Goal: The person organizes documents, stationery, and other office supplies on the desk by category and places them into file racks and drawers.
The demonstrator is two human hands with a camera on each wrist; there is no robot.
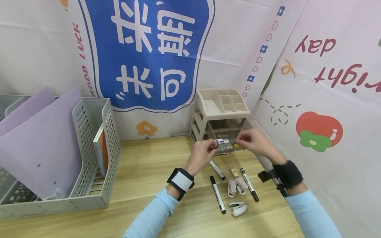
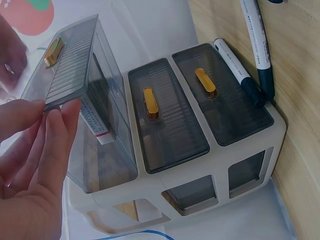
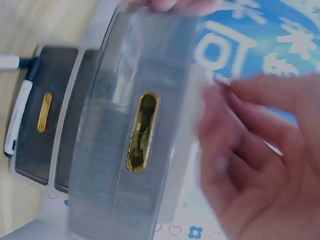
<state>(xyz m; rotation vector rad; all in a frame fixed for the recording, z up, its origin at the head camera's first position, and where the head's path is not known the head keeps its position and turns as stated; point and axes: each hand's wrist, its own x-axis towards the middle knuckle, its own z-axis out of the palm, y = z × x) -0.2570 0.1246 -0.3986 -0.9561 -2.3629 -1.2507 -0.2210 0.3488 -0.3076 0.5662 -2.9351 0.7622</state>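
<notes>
A clear drawer (image 1: 212, 130) is pulled out from the top of a beige desktop organizer (image 1: 208, 115), and small packs (image 1: 224, 142) lie inside. My left hand (image 1: 202, 153) pinches the drawer's front left corner between thumb and fingers, as the left wrist view confirms. A small printed box (image 2: 104, 136) shows through the drawer wall. The drawer's front carries a gold handle (image 3: 142, 132). Near its right side hovers my right hand (image 1: 256, 141), blurred, with fingers loosely bent and thumb close to them. In the right wrist view it appears apart from the drawer, with nothing visible held.
Before the organizer lie several markers (image 1: 218, 195), pale pink staplers (image 1: 232, 187), a white stapler (image 1: 238, 209) and a small tan block (image 1: 234, 172). A grey file rack (image 1: 89, 200) with purple folders (image 1: 50, 145) stands left. Printed cloth (image 1: 238, 43) hangs behind and right.
</notes>
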